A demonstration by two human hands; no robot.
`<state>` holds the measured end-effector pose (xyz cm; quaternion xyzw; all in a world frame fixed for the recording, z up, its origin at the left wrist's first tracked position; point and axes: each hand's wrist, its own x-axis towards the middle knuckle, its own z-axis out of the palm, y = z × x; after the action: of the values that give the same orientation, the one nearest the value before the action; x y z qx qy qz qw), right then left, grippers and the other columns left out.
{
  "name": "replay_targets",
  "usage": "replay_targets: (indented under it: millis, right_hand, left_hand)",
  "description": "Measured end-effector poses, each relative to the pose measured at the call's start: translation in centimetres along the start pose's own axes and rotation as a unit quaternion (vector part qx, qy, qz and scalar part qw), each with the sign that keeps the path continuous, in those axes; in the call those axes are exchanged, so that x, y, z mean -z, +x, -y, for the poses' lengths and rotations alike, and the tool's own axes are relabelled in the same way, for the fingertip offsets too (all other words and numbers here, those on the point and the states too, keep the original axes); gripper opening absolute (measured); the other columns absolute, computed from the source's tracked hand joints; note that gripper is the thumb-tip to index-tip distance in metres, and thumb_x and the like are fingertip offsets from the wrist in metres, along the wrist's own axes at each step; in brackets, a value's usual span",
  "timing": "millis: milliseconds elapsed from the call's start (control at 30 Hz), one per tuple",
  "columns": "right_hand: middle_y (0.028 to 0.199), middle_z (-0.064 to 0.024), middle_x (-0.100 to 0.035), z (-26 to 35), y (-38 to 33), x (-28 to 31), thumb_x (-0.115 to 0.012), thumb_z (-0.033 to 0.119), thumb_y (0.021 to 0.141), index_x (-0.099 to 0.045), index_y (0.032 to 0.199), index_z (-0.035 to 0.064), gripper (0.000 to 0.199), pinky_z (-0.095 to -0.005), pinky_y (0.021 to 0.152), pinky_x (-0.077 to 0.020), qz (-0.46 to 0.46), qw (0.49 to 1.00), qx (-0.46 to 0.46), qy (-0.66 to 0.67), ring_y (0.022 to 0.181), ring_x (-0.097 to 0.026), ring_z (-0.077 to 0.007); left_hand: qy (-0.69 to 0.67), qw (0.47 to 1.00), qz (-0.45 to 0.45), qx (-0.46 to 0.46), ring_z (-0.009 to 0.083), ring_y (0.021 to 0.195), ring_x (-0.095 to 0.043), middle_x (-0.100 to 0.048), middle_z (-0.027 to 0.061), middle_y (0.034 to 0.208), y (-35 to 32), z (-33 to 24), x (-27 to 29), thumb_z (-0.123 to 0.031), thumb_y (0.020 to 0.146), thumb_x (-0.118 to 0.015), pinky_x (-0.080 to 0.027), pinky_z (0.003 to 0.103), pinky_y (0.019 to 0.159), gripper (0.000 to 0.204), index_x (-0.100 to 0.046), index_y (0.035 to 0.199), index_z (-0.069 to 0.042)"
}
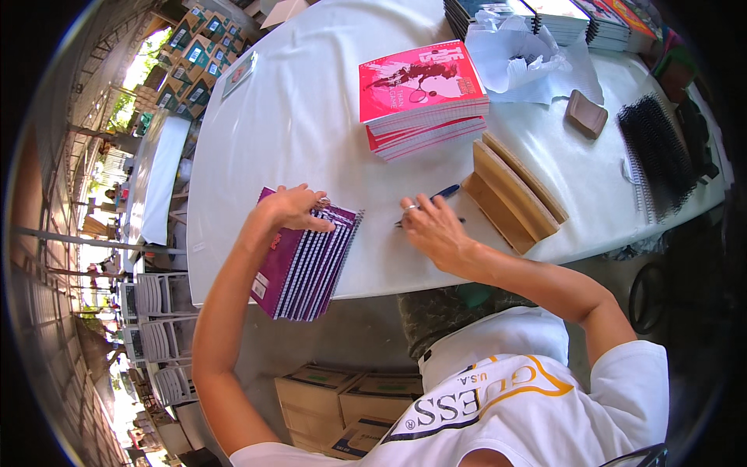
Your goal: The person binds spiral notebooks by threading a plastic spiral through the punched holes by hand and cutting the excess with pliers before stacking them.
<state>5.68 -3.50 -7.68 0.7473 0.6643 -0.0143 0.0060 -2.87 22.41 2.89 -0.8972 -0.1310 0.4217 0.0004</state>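
My left hand (294, 207) rests palm down on top of a stack of purple spiral-bound notebooks (302, 266) that overhangs the near edge of the white table (296, 117). My right hand (433, 228) lies on the table a little to the right, fingers closing over a blue-handled tool (440, 194) whose dark tip shows by the fingers. A stack of pink-covered notebooks (422, 95) lies farther back, beyond both hands.
A slanted wooden jig (513, 191) stands right of my right hand. Black spiral binding coils (657, 152) lie at the right edge, with crumpled white plastic (529, 58), a brown block (585, 114) and more notebook stacks (560, 17) behind. Cardboard boxes (342, 393) sit under the table.
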Motion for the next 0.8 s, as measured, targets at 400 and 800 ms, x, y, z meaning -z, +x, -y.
replay_targets:
  millis: [400,800]
  right_hand:
    - [0.102,-0.0099,-0.057,0.0,-0.3,-2.5,-0.052,0.032,0.1,-0.058,0.117,0.0037,0.033,-0.0385,0.085,-0.045,-0.215,0.808,-0.109,0.537,0.098,-0.057,-0.0228]
    - [0.077,-0.0014,-0.054,7.8,5.2,-0.6,-0.026,0.077,0.089,-0.058,0.099,0.0091,0.076,-0.0318,0.068,-0.0487,0.2,0.241,-0.025,0.949,0.074,-0.054,-0.014]
  left_hand:
    - [-0.143,0.987,-0.04,-0.061,0.041,0.139,-0.035,-0.045,0.0305,0.142,-0.4,0.9,-1.5,-0.057,0.08,-0.068,-0.03,0.045,0.114,0.087,-0.043,0.145,-0.006]
    - [-0.311,0.94,-0.09,-0.106,0.031,0.111,-0.065,-0.065,0.0233,0.12,0.0,-0.7,0.2,0.01,0.077,-0.064,-0.054,0.036,0.093,0.058,-0.06,0.132,-0.011]
